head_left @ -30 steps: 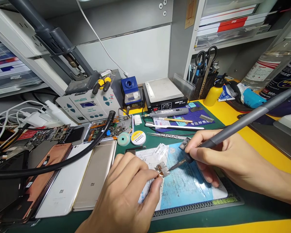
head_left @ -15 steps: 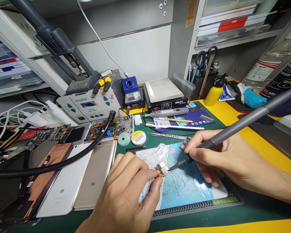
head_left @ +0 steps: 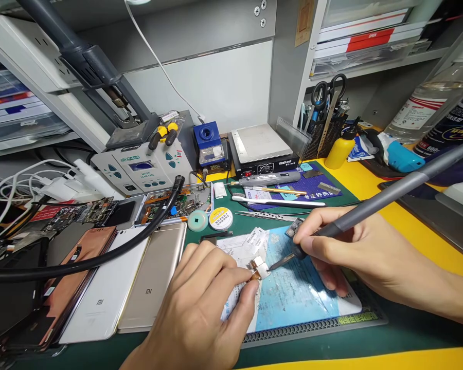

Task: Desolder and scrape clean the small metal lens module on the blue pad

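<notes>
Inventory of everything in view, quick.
Soldering iron: 1, grey, right hand
Metal part: 1, silver, left hand
Blue sheet: 1, blue, under hands
Tweezers: 1, silver, beyond sheet
White phone: 1, white, left
Gold phone: 1, gold, left
Hot-air station: 1, white, back
Preheater: 1, black and white, back
Bottle: 1, yellow, back right
Scissors: 1, black, back right
Left hand: 1, holding part
Right hand: 1, holding iron
</notes>
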A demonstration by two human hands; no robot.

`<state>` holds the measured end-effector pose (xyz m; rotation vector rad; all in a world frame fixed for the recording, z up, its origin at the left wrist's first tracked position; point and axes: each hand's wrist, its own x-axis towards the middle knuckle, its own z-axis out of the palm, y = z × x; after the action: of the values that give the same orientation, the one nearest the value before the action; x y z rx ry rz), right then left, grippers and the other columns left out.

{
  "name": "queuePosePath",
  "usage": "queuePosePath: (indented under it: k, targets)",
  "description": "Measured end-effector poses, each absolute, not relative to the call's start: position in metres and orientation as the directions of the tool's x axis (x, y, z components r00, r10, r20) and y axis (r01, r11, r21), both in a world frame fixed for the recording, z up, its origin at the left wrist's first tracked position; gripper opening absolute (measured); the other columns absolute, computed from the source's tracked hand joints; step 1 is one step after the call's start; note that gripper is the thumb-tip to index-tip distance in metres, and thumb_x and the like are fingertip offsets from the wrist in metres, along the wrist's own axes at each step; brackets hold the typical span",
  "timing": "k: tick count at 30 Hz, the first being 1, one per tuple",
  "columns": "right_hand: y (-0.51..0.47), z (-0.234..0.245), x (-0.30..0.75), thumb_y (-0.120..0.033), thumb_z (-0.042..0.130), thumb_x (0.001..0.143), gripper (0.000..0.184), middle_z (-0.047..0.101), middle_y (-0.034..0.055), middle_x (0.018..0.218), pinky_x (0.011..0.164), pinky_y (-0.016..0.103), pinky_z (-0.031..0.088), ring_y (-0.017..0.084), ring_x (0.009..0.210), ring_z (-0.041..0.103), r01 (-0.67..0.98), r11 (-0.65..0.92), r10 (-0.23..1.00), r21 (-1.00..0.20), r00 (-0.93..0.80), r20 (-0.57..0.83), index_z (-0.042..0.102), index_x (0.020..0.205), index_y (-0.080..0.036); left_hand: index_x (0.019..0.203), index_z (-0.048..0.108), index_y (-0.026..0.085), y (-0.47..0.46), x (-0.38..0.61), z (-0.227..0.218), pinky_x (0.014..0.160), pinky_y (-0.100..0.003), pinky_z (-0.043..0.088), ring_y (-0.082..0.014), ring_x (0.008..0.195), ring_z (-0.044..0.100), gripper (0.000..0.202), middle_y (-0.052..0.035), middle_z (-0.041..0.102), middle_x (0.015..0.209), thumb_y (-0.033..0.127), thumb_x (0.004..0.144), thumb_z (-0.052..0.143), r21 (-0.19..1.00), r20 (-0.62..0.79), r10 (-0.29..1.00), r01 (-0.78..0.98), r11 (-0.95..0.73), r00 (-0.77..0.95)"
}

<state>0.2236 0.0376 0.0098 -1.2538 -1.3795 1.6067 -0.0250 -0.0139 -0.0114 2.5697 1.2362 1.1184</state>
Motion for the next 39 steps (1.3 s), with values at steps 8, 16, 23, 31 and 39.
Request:
queuePosePath:
  k: [8,16,23,31,39]
  targets:
    - [0.039,0.008,0.225,-0.028,0.081,0.08,0.014,0.062,-0.0027,0.044,0.032,0.017,0.047,0.012,0.034,0.057,-0.045,-0.299,0.906,-0.953,-0.328,-0.268,0.071,0.076,-0.019,0.098,0.071,0.017,-0.012,-0.026,-0.011,0.072,-0.037,0.041,-0.0176,0.08,0.055,0.014,-0.0033,0.067,0.084,0.004,0.094,0.068,0.361,0.583,0.703,0.646,-0.673,0.407]
    - [0.04,0.008,0.227,-0.026,0.08,0.079,0.012,0.061,-0.0033,0.044,0.032,0.017,0.047,0.012,0.034,0.057,-0.027,-0.3,0.905,-0.953,-0.324,-0.276,0.07,0.076,-0.02,0.103,0.066,0.017,-0.013,-0.027,-0.012,0.079,-0.039,0.045,-0.0191,0.087,0.059,0.015,-0.0043,0.069,0.089,0.005,0.093,0.069,0.374,0.596,0.709,0.651,-0.661,0.378]
    - [0.04,0.012,0.221,-0.031,0.081,0.08,0.018,0.06,-0.0014,0.043,0.033,0.016,0.046,0.012,0.034,0.055,-0.046,-0.337,0.899,-0.94,-0.312,-0.307,0.07,0.075,-0.018,0.108,0.063,0.02,-0.013,-0.028,-0.014,0.085,-0.039,0.048,-0.0193,0.094,0.063,0.024,-0.0031,0.073,0.098,0.003,0.092,0.069,0.404,0.55,0.725,0.628,-0.665,0.413]
    - [0.039,0.014,0.221,-0.034,0.082,0.082,0.022,0.059,-0.002,0.043,0.033,0.015,0.043,0.011,0.033,0.054,-0.078,-0.355,0.895,-0.932,-0.316,-0.314,0.068,0.073,-0.019,0.106,0.062,0.02,-0.011,-0.027,-0.014,0.081,-0.037,0.048,-0.0172,0.093,0.062,0.024,-0.0015,0.072,0.096,-0.001,0.094,0.065,0.449,0.533,0.736,0.599,-0.664,0.417]
    - [0.037,0.015,0.222,-0.027,0.081,0.077,0.013,0.06,-0.0022,0.042,0.034,0.019,0.043,0.013,0.034,0.054,-0.011,-0.311,0.903,-0.95,-0.316,-0.291,0.07,0.074,-0.02,0.105,0.061,0.02,-0.012,-0.027,-0.013,0.079,-0.037,0.048,-0.0175,0.091,0.062,0.025,-0.0021,0.07,0.095,-0.002,0.093,0.065,0.463,0.528,0.739,0.588,-0.663,0.418]
